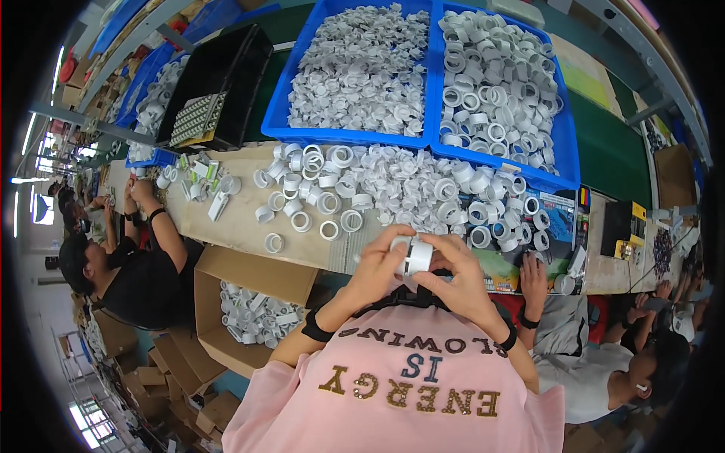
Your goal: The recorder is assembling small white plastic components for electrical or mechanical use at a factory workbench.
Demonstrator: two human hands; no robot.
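Note:
Between my two hands, in front of my chest, is a white round plastic part (417, 255) with a dark gap around it. My left hand (375, 266) is closed on its left side, thumb and fingers against it. From the right, my right hand (459, 278) grips the same part with fingers and thumb. Just beyond my hands lies a heap of small white plastic pieces (393, 177) on the table. White plastic rings (300, 220) are scattered to the left of the heap, and more rings (502, 211) lie to its right.
A blue bin of small white pieces (276, 113) and a blue bin of white rings (566, 143) stand behind the heap. A cardboard box (257, 264) with white parts is at lower left, a black crate (253, 75) at far left. Co-workers sit on both sides; one hand (533, 278) rests nearby.

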